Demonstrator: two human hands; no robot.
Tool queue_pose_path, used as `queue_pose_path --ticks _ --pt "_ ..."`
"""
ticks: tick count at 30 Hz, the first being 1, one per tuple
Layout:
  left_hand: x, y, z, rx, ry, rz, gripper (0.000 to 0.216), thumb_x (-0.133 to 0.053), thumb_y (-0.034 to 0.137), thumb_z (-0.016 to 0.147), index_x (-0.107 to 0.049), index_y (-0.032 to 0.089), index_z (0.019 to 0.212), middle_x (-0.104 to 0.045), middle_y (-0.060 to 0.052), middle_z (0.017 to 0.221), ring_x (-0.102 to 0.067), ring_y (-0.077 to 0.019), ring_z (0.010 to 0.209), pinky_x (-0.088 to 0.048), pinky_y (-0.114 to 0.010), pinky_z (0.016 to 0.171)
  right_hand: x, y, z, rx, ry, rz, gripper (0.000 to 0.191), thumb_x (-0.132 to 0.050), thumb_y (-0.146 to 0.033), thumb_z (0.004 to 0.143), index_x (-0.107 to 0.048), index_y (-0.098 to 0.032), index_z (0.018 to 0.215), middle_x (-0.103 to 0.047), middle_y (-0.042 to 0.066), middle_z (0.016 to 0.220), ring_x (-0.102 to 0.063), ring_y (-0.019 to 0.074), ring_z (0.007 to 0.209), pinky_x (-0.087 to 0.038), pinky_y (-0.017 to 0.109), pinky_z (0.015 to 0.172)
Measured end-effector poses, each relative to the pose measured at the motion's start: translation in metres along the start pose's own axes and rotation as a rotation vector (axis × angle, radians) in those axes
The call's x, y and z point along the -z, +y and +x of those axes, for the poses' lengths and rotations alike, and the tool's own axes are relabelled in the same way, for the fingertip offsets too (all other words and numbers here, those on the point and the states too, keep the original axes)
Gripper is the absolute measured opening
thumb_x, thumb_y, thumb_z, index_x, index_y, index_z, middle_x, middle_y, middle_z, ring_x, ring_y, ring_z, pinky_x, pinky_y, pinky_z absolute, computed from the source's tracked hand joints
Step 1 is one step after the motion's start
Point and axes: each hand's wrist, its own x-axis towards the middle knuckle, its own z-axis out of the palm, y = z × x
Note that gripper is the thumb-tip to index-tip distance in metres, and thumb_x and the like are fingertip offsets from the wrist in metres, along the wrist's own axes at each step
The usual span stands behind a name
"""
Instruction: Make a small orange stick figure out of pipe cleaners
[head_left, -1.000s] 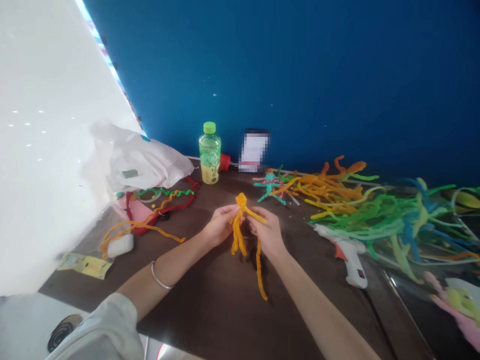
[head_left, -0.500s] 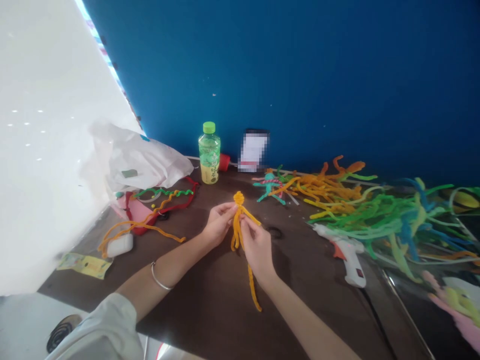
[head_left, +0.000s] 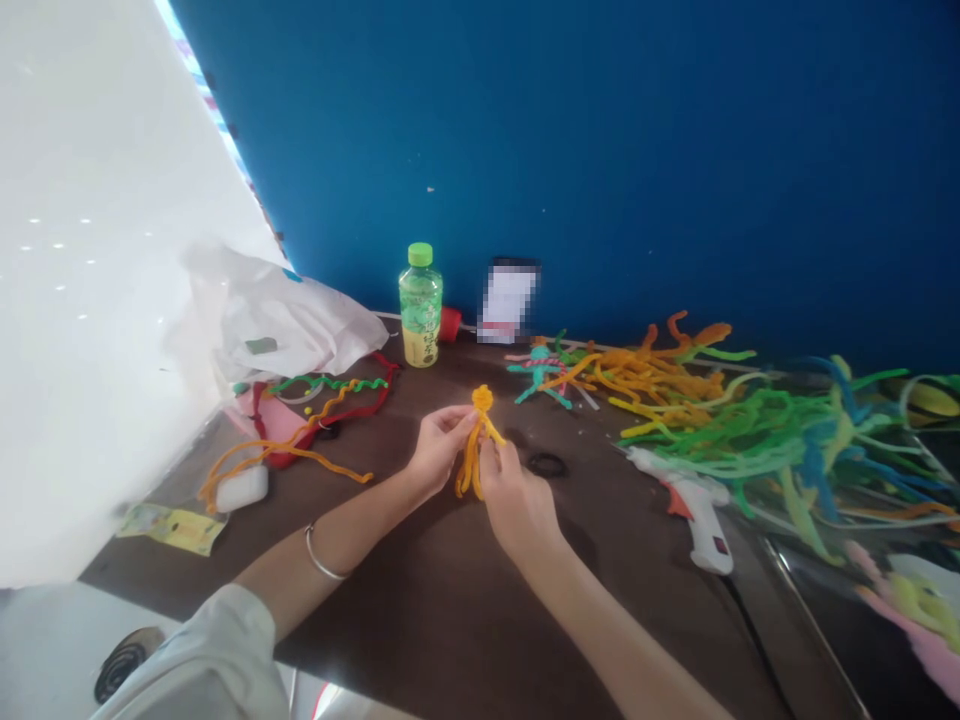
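Observation:
Over the middle of the dark table, both hands hold a small yellow-orange pipe-cleaner figure (head_left: 482, 399) with a round coiled head and several strands dangling below. My left hand (head_left: 441, 450) pinches it just under the head, from the left side. On the other side, my right hand (head_left: 519, 497) is closed on a strand of it, lower down; its fingers partly cover the strands. A black ring-shaped band (head_left: 547, 465) lies on the table just to the right of the right hand.
A green-capped drink bottle (head_left: 421, 310) and a phone (head_left: 508, 303) stand by the blue wall. To the right lie a heap of pipe cleaners (head_left: 697, 430) and a white glue gun (head_left: 705, 515). On the left are a white plastic bag (head_left: 292, 320), a white case (head_left: 241, 490) and a yellow wrapper (head_left: 176, 528).
My right hand has turned, bending the right-hand strand. The long strand that hung below it no longer shows. More of the black band is visible. My left hand keeps its pinch.

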Motion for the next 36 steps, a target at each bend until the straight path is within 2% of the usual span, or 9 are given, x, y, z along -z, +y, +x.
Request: queue_pose_path --ticks 4,7,12,17,20,23,28,32,36 --pt "0.001 0.000 0.001 0.012 0.022 -0.021 0.035 -0.076 0.033 0.054 -0.064 0.010 0.076 -0.064 -0.003 0.063 -0.058 -0.0086 0.054 -0.046 -0.020 0.056 0.001 0.013 0.002 0.250 0.194 -0.074 0.034 -0.034 -0.006 0.083 -0.059 -0.009 0.106 -0.063 0.015 0.104 -0.054 0.0119 0.055 -0.036 0.026 0.043" --pt "0.003 -0.002 0.003 0.005 0.017 -0.024 0.034 -0.076 0.033 0.054 -0.064 0.010 0.076 -0.065 -0.003 0.066 -0.058 -0.0089 0.056 -0.046 -0.021 0.057 0.001 0.023 0.004 0.431 0.224 -0.167 0.034 -0.035 -0.008 0.083 -0.061 -0.010 0.105 -0.061 0.014 0.112 -0.050 0.0122 0.054 -0.034 0.028 0.044" --pt "0.005 -0.004 0.004 -0.021 0.017 -0.009 0.031 -0.075 0.030 0.057 -0.064 0.010 0.077 -0.065 -0.003 0.066 -0.059 -0.0087 0.059 -0.046 -0.019 0.059 0.002 0.029 0.009 0.447 0.213 -0.255 0.031 -0.037 -0.009 0.083 -0.061 -0.010 0.102 -0.059 0.015 0.116 -0.047 0.0106 0.048 -0.030 0.029 0.046" --pt "0.004 -0.002 0.004 -0.038 0.033 0.009 0.028 -0.074 0.029 0.058 -0.064 0.011 0.077 -0.064 -0.003 0.065 -0.060 -0.0083 0.058 -0.047 -0.018 0.057 0.001 0.032 0.014 0.419 0.269 -0.216 0.027 -0.038 -0.008 0.084 -0.063 -0.013 0.095 -0.063 0.012 0.111 -0.051 0.0097 0.048 -0.029 0.028 0.050" --pt "0.002 -0.001 0.003 -0.042 0.034 0.023 0.026 -0.073 0.029 0.059 -0.064 0.011 0.075 -0.064 -0.003 0.063 -0.060 -0.0082 0.056 -0.047 -0.018 0.056 0.000 0.037 0.017 0.351 0.249 -0.095 0.027 -0.038 -0.008 0.084 -0.062 -0.013 0.096 -0.066 0.010 0.105 -0.054 0.0099 0.052 -0.030 0.028 0.054" --pt "0.000 0.001 0.001 -0.040 0.020 0.033 0.026 -0.073 0.030 0.059 -0.063 0.011 0.075 -0.065 -0.003 0.063 -0.060 -0.0092 0.054 -0.049 -0.020 0.056 -0.001 0.038 0.020 0.231 0.205 0.068 0.025 -0.040 -0.012 0.085 -0.063 -0.016 0.095 -0.071 0.006 0.090 -0.059 0.0113 0.058 -0.031 0.026 0.057" --pt "-0.002 0.004 0.000 -0.047 0.008 0.046 0.029 -0.074 0.031 0.058 -0.063 0.011 0.076 -0.064 -0.002 0.062 -0.059 -0.0091 0.054 -0.049 -0.021 0.055 0.005 0.035 0.029 -0.124 0.097 0.241 0.023 -0.043 -0.029 0.086 -0.065 -0.023 0.082 -0.069 0.000 0.064 -0.059 0.0141 0.053 -0.029 0.024 0.051" --pt "-0.001 0.003 0.000 -0.052 -0.003 0.054 0.029 -0.073 0.033 0.058 -0.062 0.011 0.075 -0.062 -0.001 0.060 -0.058 -0.0092 0.053 -0.048 -0.021 0.054 0.008 0.038 0.037 -0.317 0.005 0.491 0.014 -0.050 -0.031 0.080 -0.062 -0.025 0.079 -0.070 -0.001 0.070 -0.064 0.0172 0.062 -0.035 0.024 0.053" --pt "-0.001 0.003 0.001 -0.030 -0.003 0.062 0.029 -0.073 0.033 0.058 -0.062 0.012 0.075 -0.063 -0.001 0.062 -0.058 -0.0089 0.052 -0.048 -0.021 0.054 0.005 0.045 0.043 -0.399 -0.020 0.827 0.010 -0.054 -0.029 0.075 -0.060 -0.021 0.074 -0.070 0.002 0.079 -0.066 0.0207 0.078 -0.044 0.027 0.062"
